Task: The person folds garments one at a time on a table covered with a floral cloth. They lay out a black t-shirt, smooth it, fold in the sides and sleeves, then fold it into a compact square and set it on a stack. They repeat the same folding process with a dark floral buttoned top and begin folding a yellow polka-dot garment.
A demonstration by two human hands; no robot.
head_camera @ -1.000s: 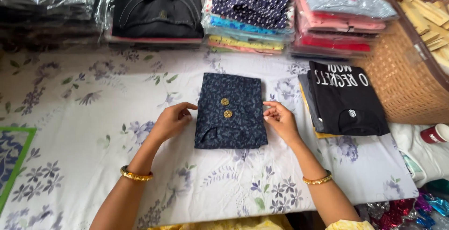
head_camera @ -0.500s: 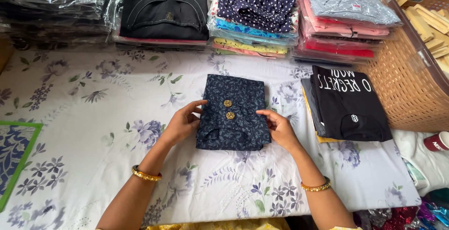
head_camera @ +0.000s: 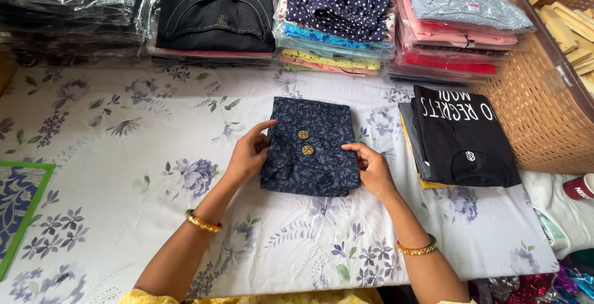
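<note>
1. The folded navy garment (head_camera: 311, 146), leaf-printed with two gold buttons (head_camera: 305, 142) up its middle, lies flat at the centre of the floral sheet (head_camera: 124, 155), squarely in front of the person, where both hands can reach an edge each.
2. The left hand (head_camera: 249, 155) grips the garment's left edge, thumb over the top and fingers tucked at the side, which seems to keep the fold from springing open.
3. The right hand (head_camera: 374, 169) pinches the right edge near the lower corner in the same way, so the bundle looks squared from both sides at once.
4. Just to the right lies a folded black shirt (head_camera: 464, 137) on top of other folded pieces, apart from the navy one.
5. Along the far edge stand bagged stacks of clothes (head_camera: 337, 19); a wicker basket (head_camera: 544, 118) sits far right.
6. Compared with half a second ago, the hands have slid slightly nearer along the edges, the right one most; the garment itself has barely shifted.
</note>
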